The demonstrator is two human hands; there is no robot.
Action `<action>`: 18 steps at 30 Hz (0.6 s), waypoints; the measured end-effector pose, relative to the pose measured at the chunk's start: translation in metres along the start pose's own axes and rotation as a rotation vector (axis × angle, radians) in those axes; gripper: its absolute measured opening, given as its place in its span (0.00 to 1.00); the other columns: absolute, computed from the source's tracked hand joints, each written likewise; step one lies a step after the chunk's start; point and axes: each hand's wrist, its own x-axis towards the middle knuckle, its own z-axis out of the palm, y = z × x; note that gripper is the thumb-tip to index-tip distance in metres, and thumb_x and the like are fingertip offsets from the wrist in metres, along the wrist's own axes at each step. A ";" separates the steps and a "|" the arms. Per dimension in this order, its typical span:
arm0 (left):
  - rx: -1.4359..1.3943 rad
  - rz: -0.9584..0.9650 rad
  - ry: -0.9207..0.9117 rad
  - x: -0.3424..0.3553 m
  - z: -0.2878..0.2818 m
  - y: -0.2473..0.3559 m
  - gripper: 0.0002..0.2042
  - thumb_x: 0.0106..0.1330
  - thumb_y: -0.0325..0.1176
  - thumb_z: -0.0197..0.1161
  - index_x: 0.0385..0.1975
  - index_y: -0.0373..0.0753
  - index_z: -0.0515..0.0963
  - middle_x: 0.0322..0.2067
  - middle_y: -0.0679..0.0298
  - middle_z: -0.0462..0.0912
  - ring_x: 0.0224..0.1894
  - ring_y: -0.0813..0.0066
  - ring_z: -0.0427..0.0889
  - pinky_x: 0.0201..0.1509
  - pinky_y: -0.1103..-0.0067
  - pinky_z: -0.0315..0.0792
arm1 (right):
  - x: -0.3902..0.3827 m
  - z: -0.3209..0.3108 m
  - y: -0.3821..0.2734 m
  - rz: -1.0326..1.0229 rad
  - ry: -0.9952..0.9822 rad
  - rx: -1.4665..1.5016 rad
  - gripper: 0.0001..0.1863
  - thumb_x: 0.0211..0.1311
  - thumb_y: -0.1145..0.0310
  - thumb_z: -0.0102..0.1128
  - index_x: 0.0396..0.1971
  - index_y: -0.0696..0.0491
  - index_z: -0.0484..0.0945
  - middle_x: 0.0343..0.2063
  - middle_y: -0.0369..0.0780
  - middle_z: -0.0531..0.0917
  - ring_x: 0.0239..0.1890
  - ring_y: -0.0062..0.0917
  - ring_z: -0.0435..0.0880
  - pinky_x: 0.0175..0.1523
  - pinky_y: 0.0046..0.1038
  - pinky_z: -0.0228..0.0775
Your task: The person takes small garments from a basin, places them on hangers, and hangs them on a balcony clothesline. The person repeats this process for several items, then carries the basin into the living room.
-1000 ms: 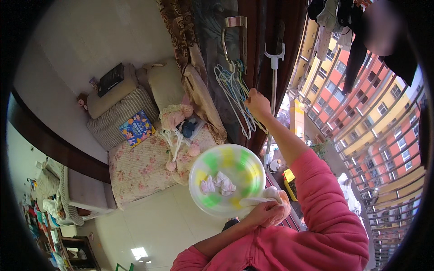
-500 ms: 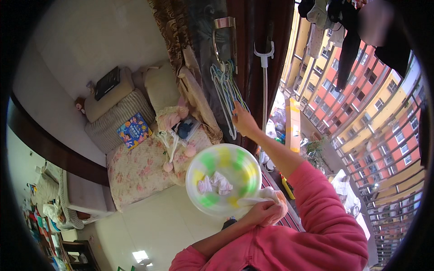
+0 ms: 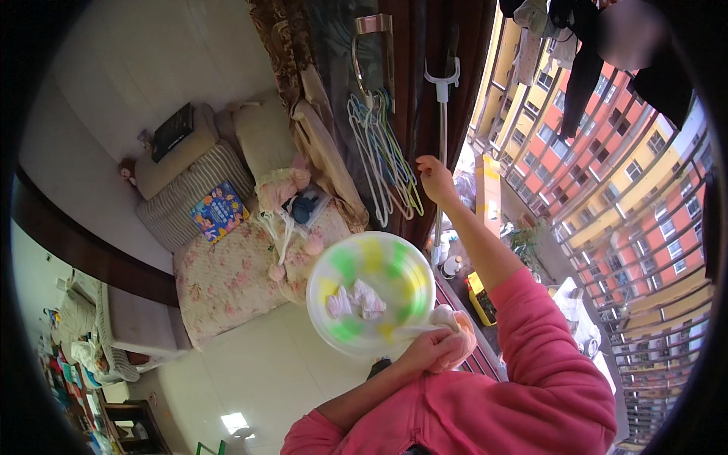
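My left hand (image 3: 431,350), fingers closed, grips a white and peach cloth (image 3: 453,334) at the right lower rim of a plastic basin (image 3: 322,307) with green and yellow patches. Two small white-pink bundles of cloth (image 3: 368,302) lie inside the basin. My right hand (image 3: 434,176) is raised just right of several pale hangers (image 3: 368,152) hung from a metal door handle (image 3: 353,57), in front of an upright pole with a white forked top (image 3: 442,81). Its fingers are curled; what they hold, if anything, I cannot make out.
A floral bed (image 3: 212,288) with pillows, a colourful box and plush things stands left. Right are barred windows, dark hanging clothes (image 3: 576,91), a cardboard box (image 3: 489,197) and a yellow container (image 3: 480,299). Pale tiled floor (image 3: 288,364) shows below.
My right hand moved from among the hangers, first down-left, then up and right beside them. The camera view shifted slightly. My left hand still grips the cloth.
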 end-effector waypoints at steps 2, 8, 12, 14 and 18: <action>0.005 0.010 -0.004 0.002 0.000 0.001 0.13 0.61 0.39 0.57 0.31 0.33 0.75 0.26 0.68 0.74 0.28 0.85 0.71 0.33 0.87 0.66 | -0.003 0.000 0.010 0.128 0.085 -0.195 0.13 0.54 0.71 0.50 0.41 0.55 0.70 0.28 0.43 0.79 0.34 0.30 0.79 0.39 0.26 0.69; -0.037 0.006 -0.031 0.004 -0.003 -0.002 0.12 0.62 0.39 0.56 0.29 0.34 0.75 0.26 0.69 0.74 0.28 0.85 0.70 0.32 0.88 0.65 | -0.014 0.023 0.055 0.220 -0.080 -0.043 0.19 0.50 0.61 0.59 0.36 0.58 0.66 0.24 0.45 0.78 0.29 0.36 0.79 0.35 0.33 0.69; -0.053 0.028 -0.021 0.002 -0.001 0.001 0.12 0.62 0.39 0.56 0.29 0.35 0.74 0.25 0.70 0.74 0.27 0.86 0.70 0.32 0.88 0.65 | -0.021 0.021 0.037 0.342 -0.102 0.079 0.16 0.53 0.60 0.57 0.33 0.57 0.68 0.19 0.44 0.77 0.22 0.33 0.78 0.29 0.32 0.68; -0.057 0.022 -0.015 0.001 -0.002 0.001 0.12 0.62 0.39 0.56 0.30 0.34 0.74 0.26 0.70 0.74 0.28 0.86 0.70 0.32 0.88 0.65 | -0.024 0.012 0.021 0.382 -0.136 0.082 0.16 0.55 0.58 0.54 0.29 0.58 0.69 0.18 0.45 0.76 0.21 0.35 0.78 0.27 0.34 0.67; -0.056 0.064 0.033 0.000 0.004 -0.001 0.12 0.63 0.39 0.54 0.24 0.36 0.74 0.22 0.72 0.71 0.25 0.88 0.67 0.29 0.88 0.62 | -0.026 0.001 0.012 0.226 -0.085 -0.089 0.23 0.60 0.51 0.45 0.24 0.59 0.70 0.20 0.50 0.75 0.24 0.44 0.76 0.30 0.39 0.65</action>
